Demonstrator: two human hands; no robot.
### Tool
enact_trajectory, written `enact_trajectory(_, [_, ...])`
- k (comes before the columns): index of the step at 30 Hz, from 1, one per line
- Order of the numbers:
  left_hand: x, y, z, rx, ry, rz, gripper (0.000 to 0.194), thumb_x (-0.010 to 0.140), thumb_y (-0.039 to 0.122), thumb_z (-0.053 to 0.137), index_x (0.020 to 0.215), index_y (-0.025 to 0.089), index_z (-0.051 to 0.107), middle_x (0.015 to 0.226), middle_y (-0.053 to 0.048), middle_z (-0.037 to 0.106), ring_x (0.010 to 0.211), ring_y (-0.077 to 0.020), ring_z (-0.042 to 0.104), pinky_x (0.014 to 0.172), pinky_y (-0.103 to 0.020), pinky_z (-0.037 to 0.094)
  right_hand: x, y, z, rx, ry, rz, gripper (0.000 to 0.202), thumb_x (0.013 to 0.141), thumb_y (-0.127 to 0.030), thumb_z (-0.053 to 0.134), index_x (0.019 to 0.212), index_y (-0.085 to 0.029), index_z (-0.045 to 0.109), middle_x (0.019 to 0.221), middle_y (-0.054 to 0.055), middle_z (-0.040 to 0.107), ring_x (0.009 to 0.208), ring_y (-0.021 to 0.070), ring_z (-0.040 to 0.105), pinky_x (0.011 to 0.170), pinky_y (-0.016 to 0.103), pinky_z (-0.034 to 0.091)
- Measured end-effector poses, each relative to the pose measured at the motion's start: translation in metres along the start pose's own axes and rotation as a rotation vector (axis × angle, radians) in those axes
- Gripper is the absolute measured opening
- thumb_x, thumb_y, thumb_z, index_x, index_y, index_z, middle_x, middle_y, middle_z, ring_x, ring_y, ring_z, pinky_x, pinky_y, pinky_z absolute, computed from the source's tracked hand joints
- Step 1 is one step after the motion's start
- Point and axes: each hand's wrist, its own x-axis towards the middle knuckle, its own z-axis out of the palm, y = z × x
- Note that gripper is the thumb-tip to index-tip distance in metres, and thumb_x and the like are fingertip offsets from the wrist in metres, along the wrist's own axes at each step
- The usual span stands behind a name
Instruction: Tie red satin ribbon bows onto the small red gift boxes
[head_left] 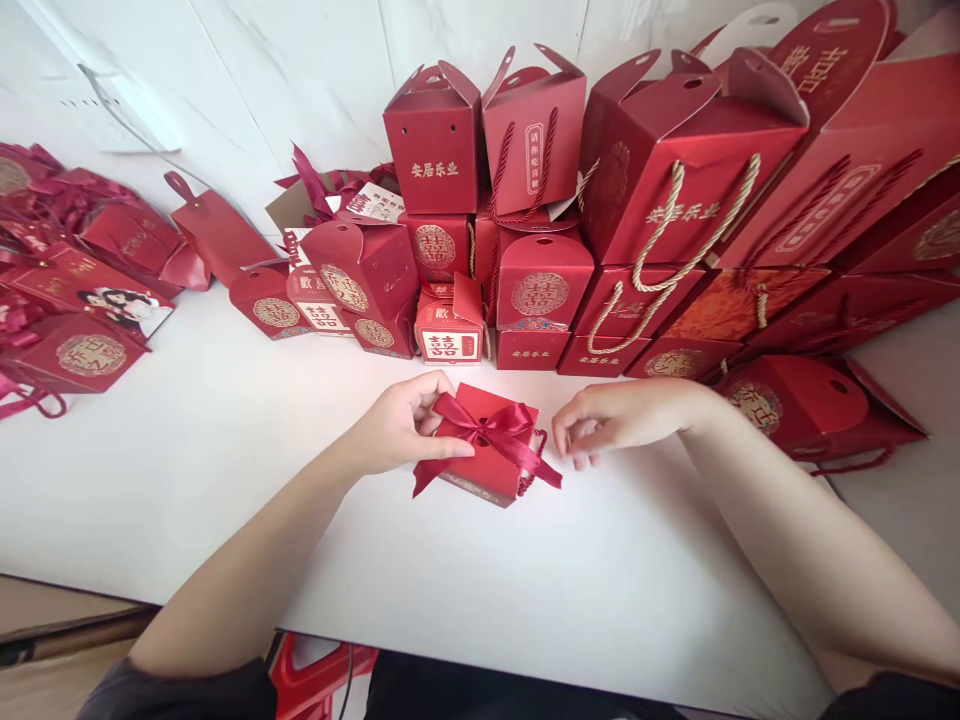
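A small red gift box sits on the white table in front of me, tied on top with a dark red satin ribbon bow. My left hand grips the box's left side, the thumb lying over the ribbon and the fingers curled at the edge. Twisted red cord shows along its right side. To the right, apart from the box, hovers my right hand, its fingers loosely bent and nothing visible in them.
Stacked red gift boxes line the back of the white table, some with gold rope handles. A pile of red boxes and ribbons lies at the left. Another red box stands at the right. Below the front edge shows a red stool.
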Motion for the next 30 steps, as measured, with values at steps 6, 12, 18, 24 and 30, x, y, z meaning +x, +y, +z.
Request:
enact_trajectory(6, [-0.003,0.004,0.006,0.285,0.242,0.299,0.042,0.077,0.033,0.074,0.115,0.025,0.061,0.093,-0.003,0.056,0.083,-0.0161,0.054,0.077,-0.029,0.046,0.003,-0.015,0.001,0.122,0.639,-0.294,0.031,0.092,-0.045,0.054,0.100,-0.017,0.063,0.106,0.008,0.066,0.101,0.0215,0.059,0.091,0.037,0.044])
enact_trajectory(12, [-0.005,0.008,0.028,0.385,0.471,0.320,0.017,0.085,0.027,0.065,0.101,0.024,0.069,0.121,-0.007,0.052,0.116,-0.0224,0.051,0.104,-0.039,0.040,0.030,-0.030,0.026,0.222,0.638,-0.416,0.032,0.092,-0.048,0.056,0.089,-0.018,0.064,0.119,0.008,0.061,0.120,0.0238,0.052,0.103,0.040,0.037])
enact_trajectory(18, [-0.003,0.007,0.034,0.301,0.360,0.239,0.010,0.084,0.030,0.065,0.084,0.022,0.070,0.125,-0.007,0.054,0.121,-0.0242,0.050,0.107,-0.040,0.039,0.034,-0.028,0.030,0.234,0.510,-0.486,0.018,0.089,-0.035,0.064,0.085,-0.017,0.067,0.134,0.009,0.055,0.127,0.0237,0.049,0.105,0.042,0.035])
enact_trajectory(24, [0.001,0.005,0.031,0.263,0.282,0.240,0.009,0.083,0.030,0.067,0.083,0.022,0.071,0.129,-0.006,0.053,0.127,-0.0246,0.047,0.110,-0.041,0.036,0.042,-0.021,0.027,0.406,0.459,-0.507,0.019,0.089,-0.035,0.064,0.081,-0.018,0.069,0.143,0.009,0.050,0.138,0.0252,0.038,0.111,0.045,0.027])
enact_trajectory(30, [0.003,0.002,0.032,0.265,0.243,0.236,0.007,0.083,0.028,0.066,0.081,0.021,0.068,0.132,-0.006,0.050,0.128,-0.0243,0.046,0.112,-0.042,0.034,0.054,-0.015,0.034,0.672,0.479,-0.607,0.033,0.087,-0.040,0.062,0.063,-0.018,0.061,0.140,0.006,0.054,0.138,0.0265,0.039,0.114,0.042,0.025])
